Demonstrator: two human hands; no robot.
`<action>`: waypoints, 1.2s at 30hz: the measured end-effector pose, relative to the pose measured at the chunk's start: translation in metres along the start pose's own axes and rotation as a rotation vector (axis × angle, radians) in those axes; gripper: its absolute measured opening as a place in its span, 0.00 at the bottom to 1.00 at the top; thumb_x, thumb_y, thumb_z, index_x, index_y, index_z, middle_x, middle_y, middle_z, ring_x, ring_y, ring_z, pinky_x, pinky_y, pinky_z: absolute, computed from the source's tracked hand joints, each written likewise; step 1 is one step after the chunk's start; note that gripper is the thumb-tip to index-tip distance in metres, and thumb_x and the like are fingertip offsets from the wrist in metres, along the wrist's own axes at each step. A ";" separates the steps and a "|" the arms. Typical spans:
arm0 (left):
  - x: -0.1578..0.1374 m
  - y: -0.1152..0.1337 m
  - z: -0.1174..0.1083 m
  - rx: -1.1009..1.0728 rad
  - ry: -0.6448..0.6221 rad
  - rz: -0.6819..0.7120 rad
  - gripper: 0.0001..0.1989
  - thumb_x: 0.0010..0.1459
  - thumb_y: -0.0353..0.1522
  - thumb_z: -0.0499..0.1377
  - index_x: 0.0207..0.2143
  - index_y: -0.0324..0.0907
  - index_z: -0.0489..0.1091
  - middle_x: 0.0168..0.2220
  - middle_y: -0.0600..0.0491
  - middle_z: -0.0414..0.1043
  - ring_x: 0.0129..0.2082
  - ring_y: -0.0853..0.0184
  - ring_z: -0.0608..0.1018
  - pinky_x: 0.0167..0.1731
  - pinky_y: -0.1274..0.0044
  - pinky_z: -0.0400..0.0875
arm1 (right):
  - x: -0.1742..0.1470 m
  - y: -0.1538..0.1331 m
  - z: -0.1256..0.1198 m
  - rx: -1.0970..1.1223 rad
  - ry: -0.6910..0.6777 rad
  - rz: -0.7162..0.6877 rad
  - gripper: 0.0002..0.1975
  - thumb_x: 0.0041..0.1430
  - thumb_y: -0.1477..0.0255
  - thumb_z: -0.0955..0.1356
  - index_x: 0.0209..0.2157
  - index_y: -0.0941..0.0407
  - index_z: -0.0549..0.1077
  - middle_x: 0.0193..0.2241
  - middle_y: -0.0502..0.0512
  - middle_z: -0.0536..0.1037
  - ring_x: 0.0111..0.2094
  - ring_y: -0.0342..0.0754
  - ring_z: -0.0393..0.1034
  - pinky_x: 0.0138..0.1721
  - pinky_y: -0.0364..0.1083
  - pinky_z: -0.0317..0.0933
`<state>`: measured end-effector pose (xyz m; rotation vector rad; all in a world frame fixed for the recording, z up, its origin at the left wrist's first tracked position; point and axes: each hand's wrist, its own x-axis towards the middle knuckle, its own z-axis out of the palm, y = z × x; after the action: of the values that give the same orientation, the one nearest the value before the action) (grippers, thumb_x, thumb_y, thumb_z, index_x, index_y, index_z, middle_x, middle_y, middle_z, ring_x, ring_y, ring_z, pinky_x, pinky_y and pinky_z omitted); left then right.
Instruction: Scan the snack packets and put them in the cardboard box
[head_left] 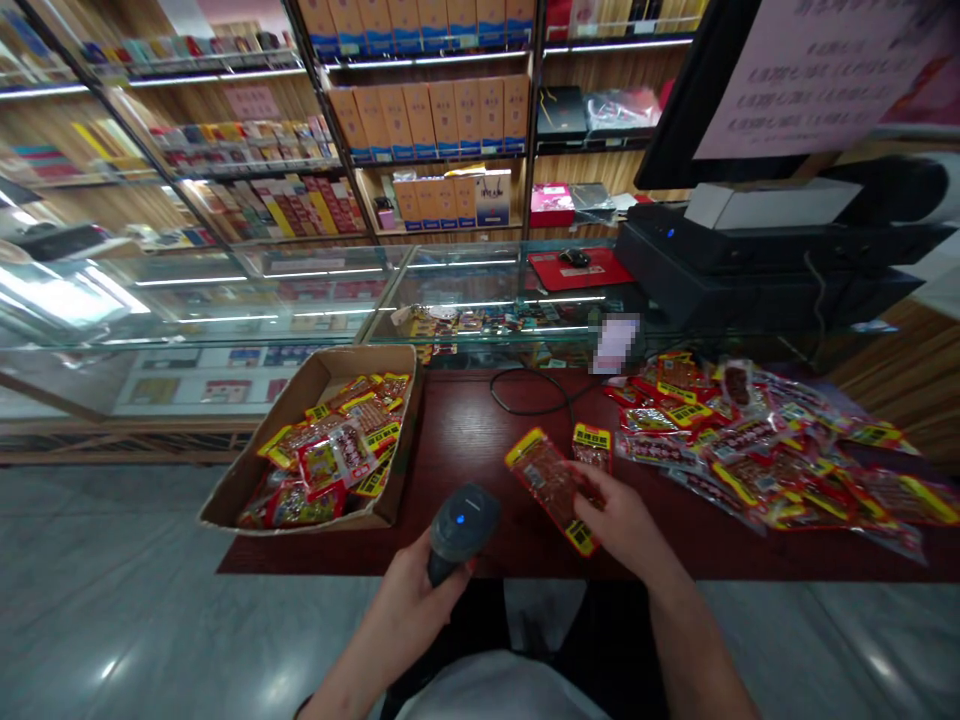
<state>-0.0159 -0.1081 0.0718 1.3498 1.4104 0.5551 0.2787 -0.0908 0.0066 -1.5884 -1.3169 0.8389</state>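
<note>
My left hand (429, 582) is wrapped around the handle of a dark barcode scanner (466, 520), which shows a blue light on top. Its head points toward a snack packet (545, 480) with yellow ends and a clear middle. My right hand (619, 515) pinches that packet by its right edge, tilted above the table. Just behind it another yellow-and-red packet (592, 446) lies on the dark red table. On the right spreads a loose pile of similar packets (780, 450). At the left stands an open cardboard box (405, 440) with more packets inside.
A black cable (517, 410) loops on the table behind the packets. Beyond is a glass display counter (315, 290) with a mouse (575, 258) on a red mat (551, 272). A monitor (694, 100) and black machine (720, 280) stand at right. Shelves of boxes (439, 120) line the back.
</note>
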 end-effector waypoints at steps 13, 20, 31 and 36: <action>-0.006 -0.010 -0.008 0.045 -0.007 0.021 0.06 0.57 0.34 0.60 0.35 0.41 0.72 0.21 0.61 0.66 0.21 0.69 0.69 0.24 0.79 0.64 | 0.030 -0.012 0.045 -0.318 -0.255 -0.013 0.24 0.60 0.76 0.64 0.56 0.51 0.77 0.52 0.54 0.84 0.52 0.51 0.79 0.56 0.49 0.68; -0.003 -0.005 -0.004 0.012 -0.040 0.035 0.06 0.57 0.34 0.60 0.36 0.41 0.73 0.21 0.60 0.67 0.20 0.69 0.69 0.24 0.79 0.65 | 0.035 -0.016 0.044 -0.354 -0.289 0.008 0.24 0.60 0.76 0.64 0.56 0.51 0.77 0.51 0.54 0.84 0.52 0.51 0.79 0.53 0.47 0.67; 0.008 -0.031 -0.006 0.058 -0.008 -0.035 0.06 0.60 0.34 0.59 0.39 0.42 0.69 0.21 0.62 0.69 0.17 0.70 0.71 0.19 0.80 0.62 | 0.062 -0.036 0.070 0.048 -0.172 -0.066 0.23 0.57 0.76 0.67 0.54 0.52 0.78 0.50 0.55 0.84 0.51 0.52 0.79 0.58 0.54 0.68; 0.006 -0.039 -0.004 0.032 0.009 -0.067 0.07 0.58 0.32 0.59 0.39 0.42 0.68 0.21 0.62 0.69 0.16 0.71 0.71 0.18 0.81 0.63 | 0.089 -0.110 0.146 0.504 -0.425 -0.156 0.26 0.59 0.72 0.69 0.59 0.53 0.74 0.53 0.56 0.82 0.52 0.51 0.78 0.57 0.53 0.70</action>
<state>-0.0352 -0.1114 0.0369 1.3220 1.4717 0.4973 0.1236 0.0311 0.0552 -0.9318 -1.3551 1.3354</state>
